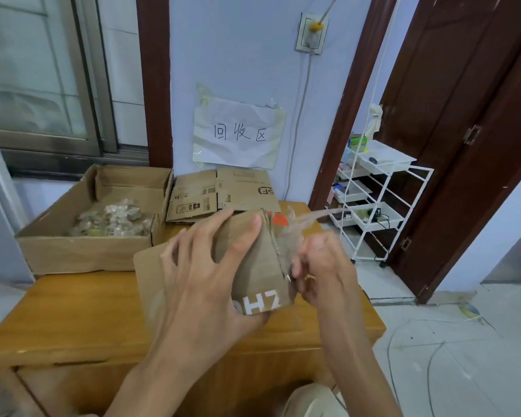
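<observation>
The right hand (pixel 316 266), fingers curled, pinches a strip of clear tape (pixel 310 216) at the seam of a brown box (pixel 253 266), and the strip stretches up and away to the right. The left hand (pixel 205 281) spreads over the box's near-left side, thumb and fingers clamped round it, holding it just above the middle of the wooden worktop (pixel 73 311).

The risks, by the look of it, are several. The thin tape could snap or split lengthwise if pulled at a sharp angle, leaving a remnant on the seam. It could also lift the paper skin off the cardboard. A hard tug could twist the half-collapsed box out of the left hand's grip, and the loose strip may cling back onto fingers or box.

At left on the worktop sits an open carton (pixel 88 254) holding wads (pixel 112 219) of crumpled tape. Reaching it with the strip means crossing over the box and the left hand. Flat cardboard (pixel 223 191) leans against the far wall under a handwritten sign (pixel 238 133). A white rack (pixel 382 188) stands on the floor at right, beside a dark door (pixel 463 115).
</observation>
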`<action>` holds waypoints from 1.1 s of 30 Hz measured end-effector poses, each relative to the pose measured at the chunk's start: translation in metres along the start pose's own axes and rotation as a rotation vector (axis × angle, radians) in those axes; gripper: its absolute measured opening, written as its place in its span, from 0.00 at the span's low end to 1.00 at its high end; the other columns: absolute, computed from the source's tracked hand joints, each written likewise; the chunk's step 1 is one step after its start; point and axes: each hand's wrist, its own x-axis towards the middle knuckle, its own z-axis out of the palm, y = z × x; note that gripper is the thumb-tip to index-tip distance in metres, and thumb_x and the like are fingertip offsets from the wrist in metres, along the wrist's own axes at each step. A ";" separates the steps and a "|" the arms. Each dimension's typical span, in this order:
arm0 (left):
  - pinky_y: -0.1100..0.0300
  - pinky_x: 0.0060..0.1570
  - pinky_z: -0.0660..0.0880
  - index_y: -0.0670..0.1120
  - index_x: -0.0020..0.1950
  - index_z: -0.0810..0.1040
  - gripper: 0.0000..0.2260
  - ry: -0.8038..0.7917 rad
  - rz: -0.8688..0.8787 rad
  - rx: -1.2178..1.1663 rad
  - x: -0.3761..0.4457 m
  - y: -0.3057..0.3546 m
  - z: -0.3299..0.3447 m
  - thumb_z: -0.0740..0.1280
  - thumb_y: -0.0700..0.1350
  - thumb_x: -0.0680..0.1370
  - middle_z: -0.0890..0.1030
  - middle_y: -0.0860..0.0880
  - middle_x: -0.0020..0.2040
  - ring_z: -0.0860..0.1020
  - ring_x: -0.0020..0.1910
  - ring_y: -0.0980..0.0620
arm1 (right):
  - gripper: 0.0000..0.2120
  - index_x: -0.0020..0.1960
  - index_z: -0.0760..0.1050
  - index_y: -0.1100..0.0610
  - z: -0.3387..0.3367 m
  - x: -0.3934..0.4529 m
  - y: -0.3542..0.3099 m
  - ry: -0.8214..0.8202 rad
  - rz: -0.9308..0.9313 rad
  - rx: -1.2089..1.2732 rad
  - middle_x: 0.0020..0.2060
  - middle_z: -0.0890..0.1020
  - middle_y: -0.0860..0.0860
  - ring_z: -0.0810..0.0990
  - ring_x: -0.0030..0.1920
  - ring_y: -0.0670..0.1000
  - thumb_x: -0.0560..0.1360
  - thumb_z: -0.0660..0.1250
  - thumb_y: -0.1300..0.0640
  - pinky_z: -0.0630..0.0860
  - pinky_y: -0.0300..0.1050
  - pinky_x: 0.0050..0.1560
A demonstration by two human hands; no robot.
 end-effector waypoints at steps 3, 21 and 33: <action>0.43 0.71 0.60 0.56 0.81 0.66 0.47 -0.009 0.041 0.006 0.013 0.000 -0.003 0.73 0.68 0.64 0.68 0.46 0.75 0.68 0.73 0.45 | 0.20 0.44 0.72 0.47 -0.007 -0.015 -0.005 -0.018 -0.065 -0.361 0.38 0.79 0.48 0.77 0.37 0.45 0.70 0.69 0.31 0.76 0.38 0.39; 0.38 0.76 0.54 0.67 0.70 0.59 0.35 -0.699 -0.128 0.100 0.089 0.004 0.006 0.45 0.81 0.69 0.64 0.57 0.74 0.61 0.76 0.49 | 0.24 0.43 0.74 0.61 -0.075 0.034 0.011 -0.293 0.110 -0.141 0.38 0.82 0.58 0.80 0.38 0.65 0.82 0.62 0.39 0.75 0.48 0.35; 0.33 0.66 0.69 0.61 0.58 0.61 0.35 -1.045 -0.311 0.092 0.159 0.016 0.035 0.72 0.76 0.62 0.65 0.49 0.61 0.72 0.66 0.37 | 0.19 0.65 0.72 0.40 -0.106 0.100 -0.001 -0.398 -0.231 -0.916 0.58 0.77 0.35 0.77 0.61 0.40 0.78 0.63 0.33 0.81 0.50 0.50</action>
